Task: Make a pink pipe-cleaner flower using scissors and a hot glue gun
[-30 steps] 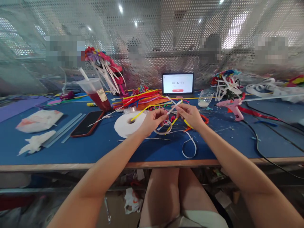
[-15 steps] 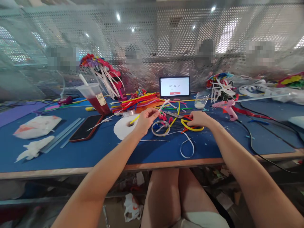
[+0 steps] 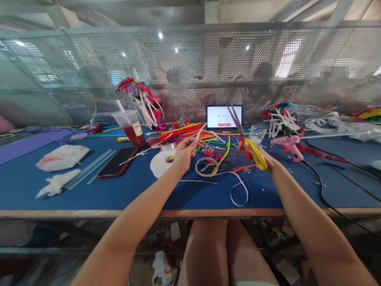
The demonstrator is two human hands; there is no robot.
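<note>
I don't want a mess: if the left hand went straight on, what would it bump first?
Probably the pile of colourful stems beyond the left hand, though depth is unclear.

Covered, cropped and indistinct parts around the worktop (image 3: 125, 198).
The left hand's (image 3: 185, 154) fingers hid the lower end of the white strip (image 3: 202, 131), and its wrist covered part of the white disc (image 3: 160, 163); the yellow handle of the scissors (image 3: 256, 154) masked part of the right hand (image 3: 246, 148), while their blades crossed the timer digits on the tablet (image 3: 222, 113); print on the cup's label (image 3: 137, 128) was too small to read; the purple sheet (image 3: 28, 142) and black cable (image 3: 323, 191) ran out of view; shapes behind the perforated panel (image 3: 190, 51) were blurred.
</note>
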